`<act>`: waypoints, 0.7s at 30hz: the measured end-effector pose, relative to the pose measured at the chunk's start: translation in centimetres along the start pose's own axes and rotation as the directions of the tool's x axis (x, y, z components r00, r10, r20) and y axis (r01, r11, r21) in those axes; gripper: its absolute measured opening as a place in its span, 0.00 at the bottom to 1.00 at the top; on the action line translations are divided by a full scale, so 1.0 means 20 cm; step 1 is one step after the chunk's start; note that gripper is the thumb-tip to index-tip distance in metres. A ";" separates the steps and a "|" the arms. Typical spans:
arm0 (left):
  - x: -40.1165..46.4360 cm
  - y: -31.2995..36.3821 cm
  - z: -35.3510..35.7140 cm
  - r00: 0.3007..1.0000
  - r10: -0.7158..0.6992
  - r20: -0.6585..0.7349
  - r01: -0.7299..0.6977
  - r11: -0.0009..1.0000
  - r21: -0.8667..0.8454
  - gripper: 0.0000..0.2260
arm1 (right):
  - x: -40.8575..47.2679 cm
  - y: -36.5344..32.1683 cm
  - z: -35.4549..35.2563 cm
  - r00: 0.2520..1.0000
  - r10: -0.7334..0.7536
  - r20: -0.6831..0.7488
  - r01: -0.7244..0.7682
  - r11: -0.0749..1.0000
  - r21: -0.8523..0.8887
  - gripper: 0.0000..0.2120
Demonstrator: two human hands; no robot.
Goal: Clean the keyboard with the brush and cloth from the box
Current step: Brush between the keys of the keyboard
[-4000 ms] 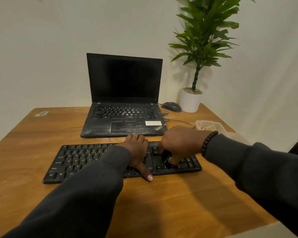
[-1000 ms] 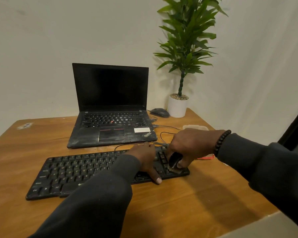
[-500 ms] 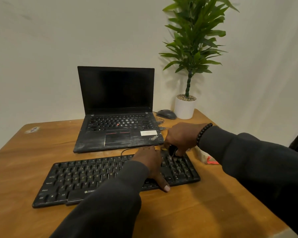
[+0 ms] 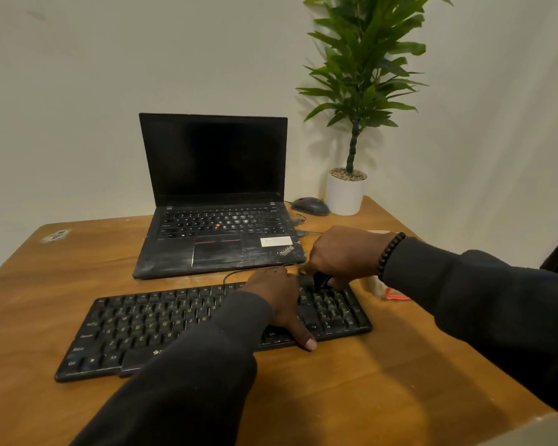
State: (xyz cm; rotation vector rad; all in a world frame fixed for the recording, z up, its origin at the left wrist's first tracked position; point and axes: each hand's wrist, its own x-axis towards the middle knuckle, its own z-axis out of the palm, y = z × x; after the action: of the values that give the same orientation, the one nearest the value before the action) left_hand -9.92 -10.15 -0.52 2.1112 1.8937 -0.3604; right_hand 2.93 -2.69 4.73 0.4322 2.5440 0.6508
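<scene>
Keyboard (image 4: 161,326): black, full-size, pale lettering on the keys, dusty, lying slightly askew on a wooden table (image 4: 351,391) in front of an open laptop (image 4: 216,201). Left hand (image 4: 279,300): laid flat on the keys right of centre, fingers straight, thumb over the near edge, touching the table. Right hand (image 4: 342,255): at the keyboard's far right corner, fingers curled round a small black brush (image 4: 316,280), its head down on the top key row. Cable (image 4: 239,272): thin, black, between keyboard and laptop. Behind: dark mouse (image 4: 310,206), potted plant (image 4: 347,191) in a white pot. Pale item with red trim (image 4: 388,289) just right of the keyboard, partly hidden by the sleeve (image 4: 464,294)
</scene>
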 end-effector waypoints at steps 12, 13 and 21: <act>-0.02 0.01 0.00 1.000 -0.013 0.002 0.013 1.000 -0.012 0.48 | -0.28 -0.14 -0.03 0.980 -0.131 0.150 0.071 0.932 0.355 0.20; -0.02 0.00 0.00 1.000 -0.012 -0.002 0.012 1.000 -0.011 0.49 | -0.28 -0.13 -0.02 0.984 -0.109 0.141 0.052 0.932 0.358 0.20; -0.01 0.00 0.01 1.000 -0.007 0.007 0.007 1.000 0.000 0.48 | -0.08 0.01 -0.04 0.976 -0.016 0.218 -0.057 0.944 0.326 0.19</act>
State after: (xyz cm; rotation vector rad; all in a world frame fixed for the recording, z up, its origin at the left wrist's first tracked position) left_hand -9.89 -10.33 -0.62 2.1007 1.8977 -0.3694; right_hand 3.87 -3.35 6.01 0.6085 2.4397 0.1655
